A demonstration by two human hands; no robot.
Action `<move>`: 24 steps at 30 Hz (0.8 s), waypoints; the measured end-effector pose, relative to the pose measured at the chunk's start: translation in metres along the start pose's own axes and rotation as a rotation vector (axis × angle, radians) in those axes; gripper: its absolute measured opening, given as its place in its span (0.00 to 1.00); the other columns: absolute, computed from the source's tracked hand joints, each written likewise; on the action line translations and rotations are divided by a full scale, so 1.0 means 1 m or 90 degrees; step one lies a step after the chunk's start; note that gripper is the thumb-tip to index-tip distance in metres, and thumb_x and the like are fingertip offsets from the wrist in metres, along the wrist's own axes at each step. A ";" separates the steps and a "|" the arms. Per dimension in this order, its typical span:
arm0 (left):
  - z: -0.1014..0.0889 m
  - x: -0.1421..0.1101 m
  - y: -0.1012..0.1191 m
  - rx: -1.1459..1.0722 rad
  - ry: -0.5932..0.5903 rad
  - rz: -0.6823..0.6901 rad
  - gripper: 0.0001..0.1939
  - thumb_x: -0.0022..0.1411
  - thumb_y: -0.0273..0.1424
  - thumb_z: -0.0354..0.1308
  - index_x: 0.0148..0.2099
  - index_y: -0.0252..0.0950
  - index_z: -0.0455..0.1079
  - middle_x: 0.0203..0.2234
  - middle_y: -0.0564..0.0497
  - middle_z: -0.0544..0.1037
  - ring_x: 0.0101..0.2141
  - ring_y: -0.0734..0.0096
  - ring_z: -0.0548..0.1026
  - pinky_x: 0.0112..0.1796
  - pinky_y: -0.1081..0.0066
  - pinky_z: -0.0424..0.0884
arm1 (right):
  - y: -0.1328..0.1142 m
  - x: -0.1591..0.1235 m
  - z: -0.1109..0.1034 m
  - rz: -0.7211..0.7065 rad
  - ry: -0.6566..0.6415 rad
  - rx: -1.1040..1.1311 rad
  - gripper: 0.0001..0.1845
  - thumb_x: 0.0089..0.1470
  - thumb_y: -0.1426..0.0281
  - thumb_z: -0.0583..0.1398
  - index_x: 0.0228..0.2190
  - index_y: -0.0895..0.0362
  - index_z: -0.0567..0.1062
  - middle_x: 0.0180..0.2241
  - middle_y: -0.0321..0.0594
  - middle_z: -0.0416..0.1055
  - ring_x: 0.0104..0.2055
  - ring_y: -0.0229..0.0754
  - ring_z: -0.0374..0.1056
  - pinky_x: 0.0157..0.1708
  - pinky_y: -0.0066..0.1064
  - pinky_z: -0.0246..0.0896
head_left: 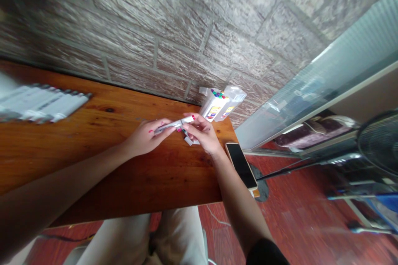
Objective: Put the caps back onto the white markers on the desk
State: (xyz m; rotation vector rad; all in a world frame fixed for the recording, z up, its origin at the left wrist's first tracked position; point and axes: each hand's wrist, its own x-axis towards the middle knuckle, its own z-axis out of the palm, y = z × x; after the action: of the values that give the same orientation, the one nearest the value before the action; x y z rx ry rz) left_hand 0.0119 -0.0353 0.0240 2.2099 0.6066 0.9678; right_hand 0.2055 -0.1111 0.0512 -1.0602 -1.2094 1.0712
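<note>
Bare forearms (pixel 96 169) come in nearest, from seven and five o'clock, over a wooden table (pixel 139 186). At the centre, the left hand (pixel 147 137) pinches one end of a white marker (pixel 188 120), while the right hand (pixel 205 136) grips it near its red end between thumb and fingers. From there, a row of markers (pixel 46 103) lies towards nine o'clock, a box of colourful-capped pens (pixel 212 107) stands at two, and a phone (pixel 241 165) rests at four.
</note>
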 end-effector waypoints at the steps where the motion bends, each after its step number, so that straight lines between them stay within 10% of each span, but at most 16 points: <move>1: 0.000 0.000 0.000 -0.007 -0.004 0.000 0.17 0.68 0.42 0.52 0.42 0.34 0.74 0.29 0.53 0.79 0.29 0.75 0.74 0.33 0.79 0.66 | 0.000 0.000 0.000 0.000 -0.003 0.006 0.22 0.47 0.66 0.70 0.45 0.52 0.76 0.29 0.30 0.75 0.19 0.27 0.58 0.16 0.20 0.52; 9: 0.004 -0.001 -0.001 -0.083 -0.064 0.000 0.16 0.69 0.42 0.52 0.48 0.36 0.73 0.40 0.51 0.81 0.39 0.71 0.77 0.42 0.78 0.68 | 0.013 0.001 0.010 0.015 -0.022 -0.034 0.14 0.48 0.63 0.69 0.37 0.56 0.81 0.21 0.29 0.68 0.19 0.28 0.55 0.15 0.21 0.48; 15: 0.006 -0.002 -0.003 -0.059 -0.095 -0.025 0.19 0.70 0.44 0.49 0.40 0.35 0.72 0.28 0.53 0.77 0.29 0.74 0.72 0.32 0.77 0.65 | 0.014 0.006 0.002 -0.011 0.117 0.028 0.12 0.49 0.61 0.69 0.29 0.57 0.79 0.19 0.28 0.66 0.17 0.27 0.53 0.15 0.21 0.48; 19: 0.008 -0.004 -0.003 -0.033 -0.136 -0.006 0.21 0.71 0.44 0.47 0.33 0.35 0.69 0.23 0.54 0.73 0.25 0.75 0.70 0.30 0.76 0.62 | 0.015 0.006 0.005 -0.011 0.141 0.141 0.14 0.46 0.61 0.71 0.32 0.55 0.79 0.29 0.34 0.76 0.28 0.32 0.69 0.32 0.26 0.67; 24: 0.012 -0.008 -0.001 0.034 -0.146 0.026 0.21 0.70 0.43 0.50 0.32 0.34 0.72 0.21 0.52 0.75 0.23 0.75 0.71 0.28 0.75 0.59 | 0.005 -0.001 0.026 0.050 0.000 0.350 0.28 0.47 0.47 0.67 0.43 0.52 0.77 0.33 0.37 0.77 0.37 0.42 0.72 0.46 0.40 0.67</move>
State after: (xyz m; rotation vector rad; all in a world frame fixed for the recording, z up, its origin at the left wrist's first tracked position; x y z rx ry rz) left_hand 0.0163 -0.0444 0.0135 2.3461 0.4867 0.7111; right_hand 0.1797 -0.1106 0.0479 -0.6803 -0.8029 1.3630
